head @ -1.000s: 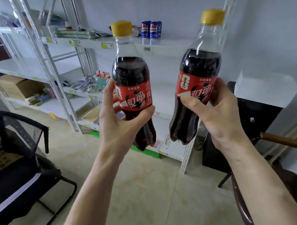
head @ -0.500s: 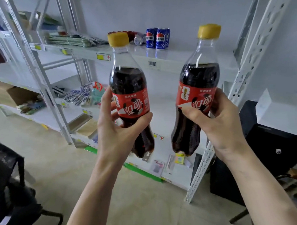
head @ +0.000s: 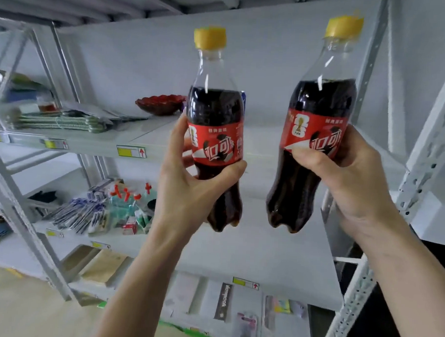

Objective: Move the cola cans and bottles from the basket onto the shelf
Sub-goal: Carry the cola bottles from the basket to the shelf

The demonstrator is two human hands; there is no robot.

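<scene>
I hold two cola bottles with yellow caps and red labels, both upright in front of the white shelf (head: 146, 137). My left hand (head: 187, 192) grips the left cola bottle (head: 213, 109) around its label and lower body. My right hand (head: 353, 179) grips the right cola bottle (head: 318, 111) at its label, tilted slightly right. Both bottles hang in the air at the height of the upper shelf board. A sliver of a blue can (head: 243, 100) shows behind the left bottle. The basket is out of view.
A dark red bowl (head: 160, 104) and a stack of green cloths (head: 57, 121) sit on the upper board to the left. Pens and small packets (head: 92, 211) lie on the board below. A perforated white upright (head: 420, 161) stands at the right.
I have come much closer to the shelf, which now fills the view. Both bottles have risen to the upper board's height. The blue cans are now mostly hidden behind the left bottle.
</scene>
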